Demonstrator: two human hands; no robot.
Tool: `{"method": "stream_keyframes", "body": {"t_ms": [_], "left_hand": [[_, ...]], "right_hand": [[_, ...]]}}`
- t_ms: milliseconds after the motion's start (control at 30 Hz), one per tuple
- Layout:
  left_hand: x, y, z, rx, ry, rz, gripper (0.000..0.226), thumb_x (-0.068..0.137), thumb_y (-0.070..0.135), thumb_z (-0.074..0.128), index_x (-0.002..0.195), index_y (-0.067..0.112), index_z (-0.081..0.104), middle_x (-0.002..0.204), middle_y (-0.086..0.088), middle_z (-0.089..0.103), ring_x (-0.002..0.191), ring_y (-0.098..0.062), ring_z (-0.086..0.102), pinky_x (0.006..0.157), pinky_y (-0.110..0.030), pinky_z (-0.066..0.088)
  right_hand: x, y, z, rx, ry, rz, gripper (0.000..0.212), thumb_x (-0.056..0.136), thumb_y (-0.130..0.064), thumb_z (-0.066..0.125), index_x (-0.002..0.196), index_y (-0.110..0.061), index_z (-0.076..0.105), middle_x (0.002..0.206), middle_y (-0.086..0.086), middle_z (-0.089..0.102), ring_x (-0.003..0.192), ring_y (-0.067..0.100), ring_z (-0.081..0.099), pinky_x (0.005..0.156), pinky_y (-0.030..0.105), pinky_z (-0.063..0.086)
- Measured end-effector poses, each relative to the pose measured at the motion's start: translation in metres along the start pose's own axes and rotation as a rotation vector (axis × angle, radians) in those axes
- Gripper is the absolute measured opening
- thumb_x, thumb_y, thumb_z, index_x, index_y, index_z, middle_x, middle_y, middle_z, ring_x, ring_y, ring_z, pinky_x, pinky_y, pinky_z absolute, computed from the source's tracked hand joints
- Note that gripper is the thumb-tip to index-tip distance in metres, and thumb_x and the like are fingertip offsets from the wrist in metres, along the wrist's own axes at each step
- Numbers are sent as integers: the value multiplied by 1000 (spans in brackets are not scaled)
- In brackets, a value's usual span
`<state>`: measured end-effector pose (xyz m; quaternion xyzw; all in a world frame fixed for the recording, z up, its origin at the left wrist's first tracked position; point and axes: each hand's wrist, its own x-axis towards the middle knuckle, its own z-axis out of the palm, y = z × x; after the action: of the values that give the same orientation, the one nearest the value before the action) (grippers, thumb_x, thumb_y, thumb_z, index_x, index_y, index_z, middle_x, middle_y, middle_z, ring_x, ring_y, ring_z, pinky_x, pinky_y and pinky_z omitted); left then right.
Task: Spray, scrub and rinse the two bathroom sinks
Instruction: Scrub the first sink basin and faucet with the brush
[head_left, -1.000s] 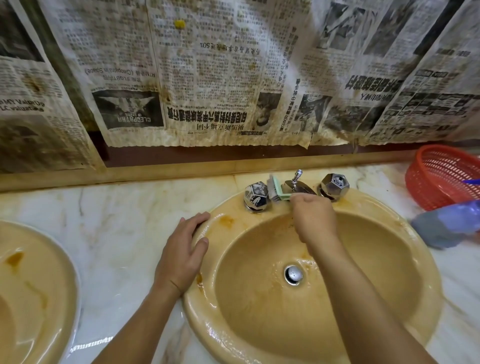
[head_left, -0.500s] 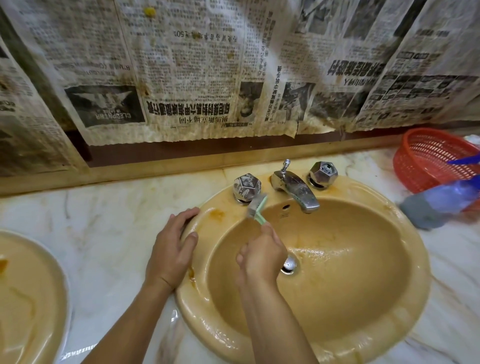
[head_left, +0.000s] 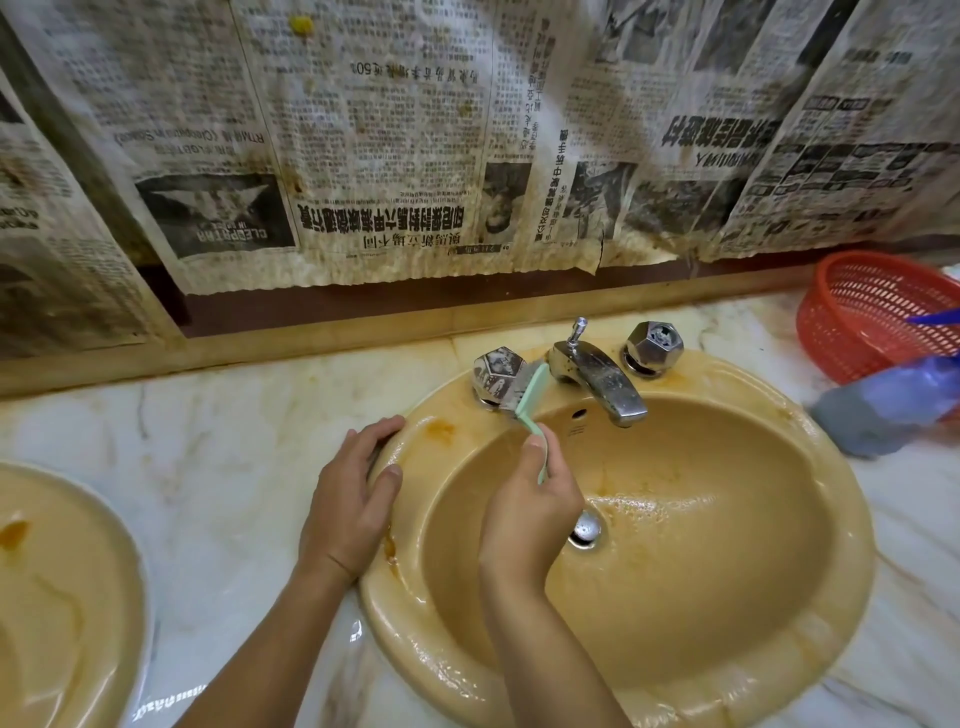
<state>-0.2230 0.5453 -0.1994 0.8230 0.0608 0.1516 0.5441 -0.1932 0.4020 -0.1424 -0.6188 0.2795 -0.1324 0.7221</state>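
Brush (head_left: 529, 397) now against left knob (head_left: 498, 375), perhaps touching.

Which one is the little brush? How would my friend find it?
Find the yellowish sink in the marble counter, then look at its back edge by the left tap knob. The brush leans against that knob, held in the right hand. It is the only mint-green thing among shiny metal fittings.

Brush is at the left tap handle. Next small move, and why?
Probably short scrubbing strokes around the base of the left faceted chrome tap handle. The right hand grips the mint-green plastic brush with its bristles against that handle, and the left hand rests on the rim of the yellow ceramic sink. An orange stain lies on the rim just below it.
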Motion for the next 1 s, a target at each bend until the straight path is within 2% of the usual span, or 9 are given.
{"method": "stream_keyframes", "body": {"t_ms": [100, 200, 333, 433, 567, 700, 833, 900, 1000], "left_hand": [[0, -1, 0, 2, -4, 2, 52, 85, 38, 45, 133, 25, 58, 130, 9, 63, 125, -8, 56, 114, -56, 35], [0, 0, 0, -1, 3, -6, 51, 85, 39, 45, 133, 25, 59, 129, 10, 63, 126, -12, 57, 113, -56, 36], [1, -2, 0, 9, -5, -3, 50, 86, 38, 45, 132, 25, 59, 129, 11, 64, 125, -11, 57, 113, -55, 37], [1, -2, 0, -1, -1, -5, 50, 86, 38, 45, 132, 27, 59, 128, 11, 64, 125, -12, 57, 112, -55, 38], [1, -1, -1, 7, 0, 4, 50, 86, 38, 45, 132, 27, 59, 127, 14, 64, 123, -8, 58, 113, -55, 37], [1, 1, 0, 5, -1, 6, 49, 86, 39, 45, 132, 29, 58, 128, 15, 64, 125, -9, 57, 113, -55, 37], [0, 0, 0, -6, -5, -4, 48, 87, 40, 46, 132, 31, 58, 127, 14, 64, 125, -12, 57, 112, -54, 39], [0, 1, -1, -5, -1, -2, 48, 87, 40, 46, 132, 30, 58, 127, 13, 64, 125, -12, 57, 111, -54, 39], [1, 2, -1, -2, -6, -4, 48, 86, 40, 46, 132, 30, 58, 127, 14, 64, 124, -12, 57, 108, -52, 43]], "right_hand": [[7, 3, -1, -18, 16, 8, 26, 102, -24, 51, 119, -25, 70, 95, -31, 67, 101, -11, 60, 76, -1, 38], [-7, 3, -5, -40, -47, -33, 22, 102, -25, 50, 113, -34, 68, 88, -44, 63, 95, -20, 57, 78, -1, 38], [4, 3, -5, -64, -49, -48, 25, 102, -24, 51, 118, -26, 70, 93, -33, 66, 92, -21, 56, 77, -1, 39], [5, -1, -19, -167, -108, -62, 26, 102, -27, 52, 122, -30, 69, 101, -18, 71, 89, -4, 63, 82, 13, 49], [19, -2, -48, -344, -144, -130, 28, 101, -23, 53, 125, -22, 68, 92, -27, 64, 86, -18, 58, 71, 0, 39], [49, -16, -21, -519, -217, -216, 28, 100, -22, 49, 117, -18, 71, 79, -5, 66, 69, 14, 58, 58, 25, 41], [54, -21, -15, -590, -225, -215, 23, 99, -18, 49, 94, -20, 71, 67, 1, 59, 61, 19, 54, 51, 27, 35], [48, -19, -23, -609, -241, -160, 23, 100, -19, 49, 91, -24, 69, 67, 4, 61, 61, 22, 55, 50, 27, 37], [65, -26, -7, -637, -251, -181, 27, 100, -18, 47, 89, -9, 70, 71, 9, 63, 68, 30, 58, 53, 32, 40]]}}
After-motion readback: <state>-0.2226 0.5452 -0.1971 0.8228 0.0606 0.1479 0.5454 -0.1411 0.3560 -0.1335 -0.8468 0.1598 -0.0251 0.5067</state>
